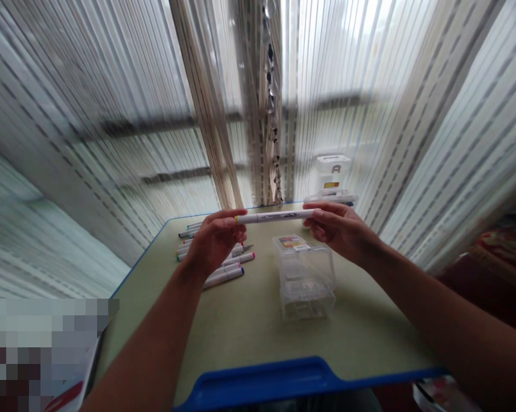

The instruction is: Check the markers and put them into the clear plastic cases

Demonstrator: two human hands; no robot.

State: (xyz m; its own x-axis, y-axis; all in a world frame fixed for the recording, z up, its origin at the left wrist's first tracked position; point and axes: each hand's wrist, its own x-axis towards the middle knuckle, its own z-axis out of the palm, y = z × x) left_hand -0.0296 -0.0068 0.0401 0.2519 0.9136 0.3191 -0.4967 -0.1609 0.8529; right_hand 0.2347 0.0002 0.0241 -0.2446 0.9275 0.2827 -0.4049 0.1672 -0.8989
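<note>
Holding a white marker [276,216] level, left hand [217,240], right hand [337,229], clear box [306,274] below, loose markers [223,266] beside

Daylight is admitted from behind through the pale striped sheer curtains [369,86], which are blown out near the top. The green tabletop with blue rim [241,326] is evenly, softly lit. Straight lines are bent toward the edges, motion blur is seen throughout, and the lower-left corner is pixelated.
</note>
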